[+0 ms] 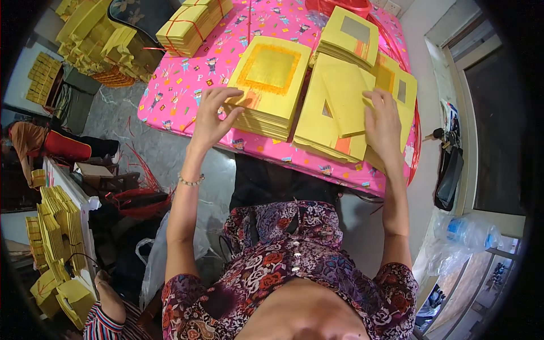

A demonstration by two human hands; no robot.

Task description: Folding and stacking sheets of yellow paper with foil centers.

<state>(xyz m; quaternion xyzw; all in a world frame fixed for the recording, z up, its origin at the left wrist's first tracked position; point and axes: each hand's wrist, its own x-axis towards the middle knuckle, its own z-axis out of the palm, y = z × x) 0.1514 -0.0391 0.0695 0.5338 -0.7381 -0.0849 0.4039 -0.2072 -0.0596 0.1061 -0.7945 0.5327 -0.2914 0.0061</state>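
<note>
On a pink patterned tabletop (175,107) stands a thick stack of yellow paper (283,113), its top sheet bearing a gold square framed in orange. My left hand (215,116) is at the near left corner of that stack, thumb and fingers apart, holding nothing. To its right lies a second yellow paper stack (314,122). A loose yellow piece (344,93) rests askew on top of it. My right hand (384,122) is beside the right edge of this piece, fingers bent and apart; whether the fingertips touch it I cannot tell.
More yellow stacks (348,37) with silver patches lie behind and right. A bundle tied with red string (192,28) sits at the far left of the table. Red strands hang at the table's right side. At left, another person (110,306) sits near piled yellow paper (59,221).
</note>
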